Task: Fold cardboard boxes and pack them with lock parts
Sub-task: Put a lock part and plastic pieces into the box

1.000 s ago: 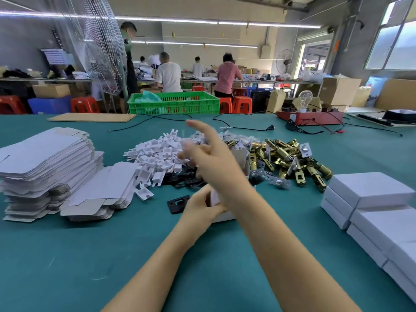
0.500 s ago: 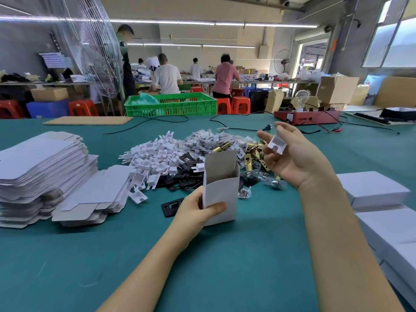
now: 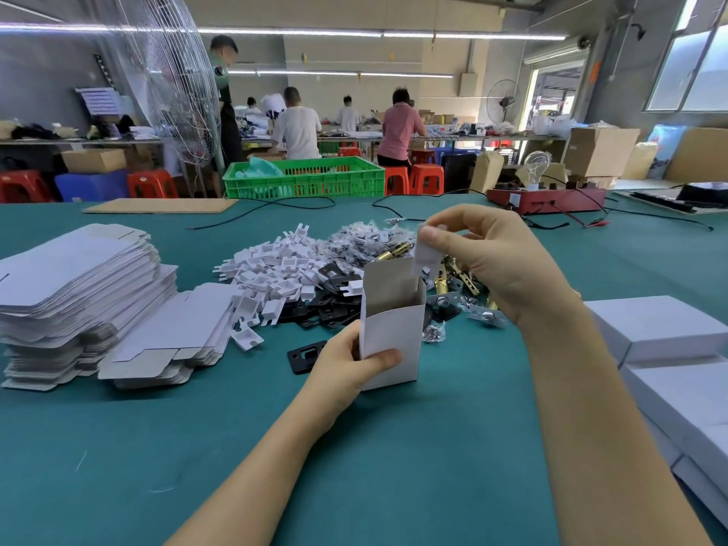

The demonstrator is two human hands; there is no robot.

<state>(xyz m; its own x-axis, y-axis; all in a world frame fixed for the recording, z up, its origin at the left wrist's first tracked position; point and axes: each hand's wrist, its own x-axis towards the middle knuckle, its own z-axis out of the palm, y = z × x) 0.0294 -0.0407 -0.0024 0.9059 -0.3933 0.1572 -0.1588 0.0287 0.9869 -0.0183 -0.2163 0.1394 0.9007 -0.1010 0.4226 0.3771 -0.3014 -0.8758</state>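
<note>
A small white cardboard box (image 3: 394,340) stands upright on the green table with its top open. My left hand (image 3: 346,364) grips its lower left side, thumb across the front. My right hand (image 3: 484,258) pinches a white plastic lock part (image 3: 424,256) just above the box's open top right corner. Behind the box lie piles of white plastic parts (image 3: 275,269), black plates (image 3: 327,305) and brass latches (image 3: 453,277).
Stacks of flat box blanks (image 3: 78,281) sit at the left. Folded white boxes (image 3: 669,356) are stacked at the right edge. A single black plate (image 3: 305,354) lies left of my left hand. A green crate (image 3: 303,177) and a red device (image 3: 547,199) stand at the far side.
My right hand swung from the pile to the right, picked up a white plastic part, and has now brought it down over the box's open top. My left hand kept holding the box.
</note>
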